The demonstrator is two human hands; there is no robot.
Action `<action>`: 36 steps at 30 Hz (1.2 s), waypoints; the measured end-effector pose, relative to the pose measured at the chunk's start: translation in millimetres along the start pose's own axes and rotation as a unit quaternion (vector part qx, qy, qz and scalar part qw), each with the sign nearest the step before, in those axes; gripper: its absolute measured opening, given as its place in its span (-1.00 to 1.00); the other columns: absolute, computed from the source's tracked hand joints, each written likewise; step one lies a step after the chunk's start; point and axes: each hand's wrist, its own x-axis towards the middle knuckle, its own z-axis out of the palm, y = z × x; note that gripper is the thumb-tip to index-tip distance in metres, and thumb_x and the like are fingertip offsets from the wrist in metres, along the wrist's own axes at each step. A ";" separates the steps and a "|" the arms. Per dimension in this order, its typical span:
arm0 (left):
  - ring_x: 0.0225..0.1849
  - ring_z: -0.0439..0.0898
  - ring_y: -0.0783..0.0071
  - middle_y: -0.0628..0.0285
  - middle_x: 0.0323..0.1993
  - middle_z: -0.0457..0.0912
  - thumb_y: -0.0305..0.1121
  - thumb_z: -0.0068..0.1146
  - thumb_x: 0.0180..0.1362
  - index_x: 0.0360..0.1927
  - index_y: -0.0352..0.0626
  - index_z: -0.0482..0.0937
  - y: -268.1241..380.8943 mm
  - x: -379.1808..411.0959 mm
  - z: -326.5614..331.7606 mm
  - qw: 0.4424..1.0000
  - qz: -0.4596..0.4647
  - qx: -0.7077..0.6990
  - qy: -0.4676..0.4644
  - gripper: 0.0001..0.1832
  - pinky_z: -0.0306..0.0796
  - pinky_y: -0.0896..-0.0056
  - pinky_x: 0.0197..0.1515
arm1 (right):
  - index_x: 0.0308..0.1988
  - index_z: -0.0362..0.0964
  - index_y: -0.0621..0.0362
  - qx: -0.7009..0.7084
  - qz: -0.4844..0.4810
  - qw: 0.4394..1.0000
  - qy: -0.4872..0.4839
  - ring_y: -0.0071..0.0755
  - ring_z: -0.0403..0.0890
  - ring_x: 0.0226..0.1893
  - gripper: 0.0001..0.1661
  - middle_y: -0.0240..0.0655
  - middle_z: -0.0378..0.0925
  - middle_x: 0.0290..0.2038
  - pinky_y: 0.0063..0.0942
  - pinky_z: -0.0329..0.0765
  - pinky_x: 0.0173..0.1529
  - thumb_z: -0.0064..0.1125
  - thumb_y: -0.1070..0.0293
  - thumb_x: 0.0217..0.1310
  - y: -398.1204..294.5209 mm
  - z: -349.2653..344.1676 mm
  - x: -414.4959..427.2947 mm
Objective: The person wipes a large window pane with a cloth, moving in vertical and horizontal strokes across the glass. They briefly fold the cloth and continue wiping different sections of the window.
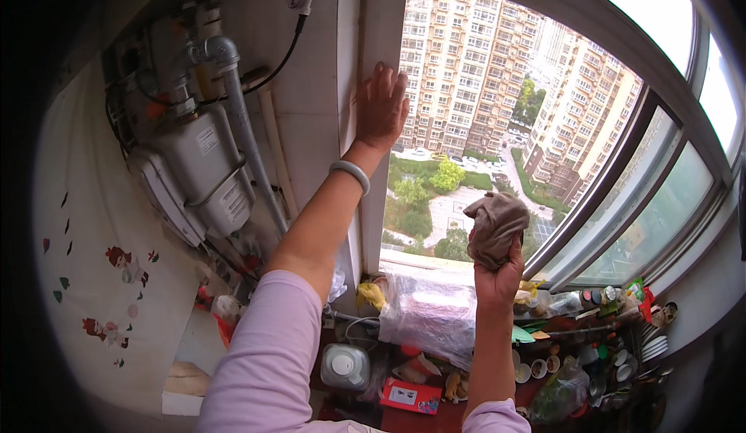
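My left hand (382, 107) is raised against the left upright of the white window frame (382, 19), its fingers stretched upward and nothing in its grasp. A grey bangle circles that wrist. In my right hand (499, 276) is a bunched greyish-brown cloth (497, 229), held up in front of the window opening (443, 112). Whether the cloth touches any glass I cannot tell. Beyond the opening, tall apartment blocks and a courtyard with trees and parked cars show far below. Sliding window panes (658, 229) stand to the right of the opening.
Left of the window hang a gas meter (204, 171) and a metal pipe (242, 124). Below the sill are a plastic-wrapped bundle (431, 310), a lidded clear container (345, 367), a red box (410, 396), small bowls (538, 368) and a plastic bag of greens (556, 395).
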 end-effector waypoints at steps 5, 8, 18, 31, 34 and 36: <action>0.34 0.23 -0.05 -0.05 0.18 0.33 -0.31 0.09 0.17 0.14 -0.20 0.35 6.5 17.9 22.2 0.998 0.030 0.026 0.046 -0.53 0.20 -0.06 0.23 | 0.26 0.22 0.04 -0.026 0.007 1.000 -0.014 -0.11 0.46 0.18 -0.51 -0.22 0.38 0.22 0.01 0.44 0.23 -0.15 0.11 0.45 -4.5 -1.7 18.5; 0.36 0.20 -0.05 -0.03 0.20 0.32 -0.28 0.08 0.18 0.15 -0.16 0.35 -5.8 14.3 35.8 0.995 0.041 0.059 0.063 -0.54 0.22 -0.09 0.22 | 0.24 0.24 0.04 -0.056 0.002 0.997 -0.047 -0.17 0.48 0.15 -0.53 -0.24 0.40 0.21 -0.07 0.46 0.21 -0.16 0.12 0.45 -2.7 2.7 31.3; 0.42 0.18 0.34 0.39 0.39 0.23 -0.15 0.21 0.11 0.33 0.15 0.27 6.1 13.7 19.0 0.974 0.187 0.108 -0.070 -0.32 0.10 -0.01 0.36 | 0.21 0.25 0.15 -0.172 -0.062 0.981 -0.071 -0.28 0.49 0.15 -0.56 -0.22 0.44 0.14 -0.29 0.48 0.20 -0.07 0.28 0.41 -9.7 35.7 87.6; 0.42 0.15 0.34 0.36 0.37 0.23 -0.09 0.28 0.02 0.36 0.23 0.21 3.0 10.0 19.3 0.963 0.233 0.098 -0.094 -0.20 0.07 0.01 0.37 | 0.14 0.38 -0.05 -0.704 -0.597 0.284 -0.259 0.02 0.37 0.17 -0.37 -0.19 0.36 0.18 -0.16 0.39 0.23 0.27 0.51 0.02 14.3 218.6 228.4; 0.42 0.15 0.33 0.34 0.36 0.24 -0.10 0.27 0.02 0.35 0.21 0.21 2.5 9.6 21.4 0.965 0.233 0.094 -0.080 -0.22 0.08 0.01 0.37 | 0.15 0.38 -0.10 -0.743 -0.582 0.220 -0.245 0.03 0.30 0.20 -0.27 -0.23 0.26 0.25 -0.10 0.40 0.21 0.30 0.55 -0.09 27.9 230.3 246.9; 0.42 0.15 0.32 0.33 0.35 0.25 -0.10 0.26 0.03 0.35 0.20 0.22 3.7 10.9 23.0 0.965 0.231 0.090 -0.083 -0.22 0.08 0.01 0.37 | 0.11 0.39 -0.04 -0.743 -0.588 0.203 -0.247 0.03 0.32 0.16 -0.30 -0.28 0.27 0.22 -0.04 0.41 0.15 0.29 0.57 -0.13 29.9 225.0 254.7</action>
